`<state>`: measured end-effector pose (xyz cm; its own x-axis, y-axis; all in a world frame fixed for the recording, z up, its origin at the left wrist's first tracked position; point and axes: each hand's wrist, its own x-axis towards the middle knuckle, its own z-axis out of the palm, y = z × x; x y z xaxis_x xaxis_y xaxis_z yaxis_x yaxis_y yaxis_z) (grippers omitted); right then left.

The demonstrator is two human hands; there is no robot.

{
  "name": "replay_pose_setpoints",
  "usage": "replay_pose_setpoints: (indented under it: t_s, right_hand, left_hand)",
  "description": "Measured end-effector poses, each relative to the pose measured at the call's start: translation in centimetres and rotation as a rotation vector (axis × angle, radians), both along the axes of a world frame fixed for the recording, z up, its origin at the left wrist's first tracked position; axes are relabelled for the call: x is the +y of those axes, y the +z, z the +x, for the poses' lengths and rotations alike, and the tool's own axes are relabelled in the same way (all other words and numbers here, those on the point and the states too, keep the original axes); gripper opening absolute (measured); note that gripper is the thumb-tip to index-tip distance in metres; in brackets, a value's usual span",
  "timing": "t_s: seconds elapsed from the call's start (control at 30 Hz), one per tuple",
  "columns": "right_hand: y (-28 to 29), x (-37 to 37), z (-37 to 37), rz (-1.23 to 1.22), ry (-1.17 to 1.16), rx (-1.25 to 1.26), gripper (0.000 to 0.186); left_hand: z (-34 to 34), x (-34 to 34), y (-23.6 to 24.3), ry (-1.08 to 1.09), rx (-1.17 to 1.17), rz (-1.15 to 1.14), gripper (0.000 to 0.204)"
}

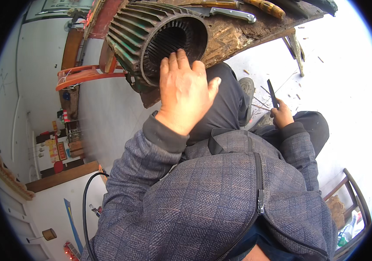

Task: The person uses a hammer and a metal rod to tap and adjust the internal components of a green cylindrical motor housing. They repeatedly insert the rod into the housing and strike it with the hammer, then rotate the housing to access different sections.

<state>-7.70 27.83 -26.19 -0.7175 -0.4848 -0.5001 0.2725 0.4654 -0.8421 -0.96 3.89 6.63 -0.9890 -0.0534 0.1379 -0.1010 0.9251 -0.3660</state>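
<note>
A green, rusty finned motor housing lies on its side on a worn wooden bench, its round opening showing dark slots inside. My left hand, fingers stretched out and slightly bent, reaches to the lower part of that opening; whether the fingertips touch it I cannot tell. My right hand, low by my right knee, grips a narrow dark flat strip pointing upward. On the bench beside the housing lie a silver-handled knife and a wooden-handled tool.
An orange frame stands left of the bench. A wooden-legged chair is at lower right. Thin scraps lie scattered on the pale floor. A black cable runs beside my left arm. My legs are under the bench's front edge.
</note>
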Motion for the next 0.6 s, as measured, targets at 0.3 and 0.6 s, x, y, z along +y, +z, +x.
replay_pose_setpoints:
  t_s: [0.3,0.6]
  right_hand:
    - [0.2,0.0,0.0,0.019,0.000,-0.054,0.061]
    - [0.4,-0.1,-0.1,0.045,0.011,-0.027,0.060]
  left_hand:
    - [0.7,1.5,0.3,-0.115,0.095,0.154,0.050]
    - [0.8,-0.3,0.8,0.034,-0.075,0.048,0.053]
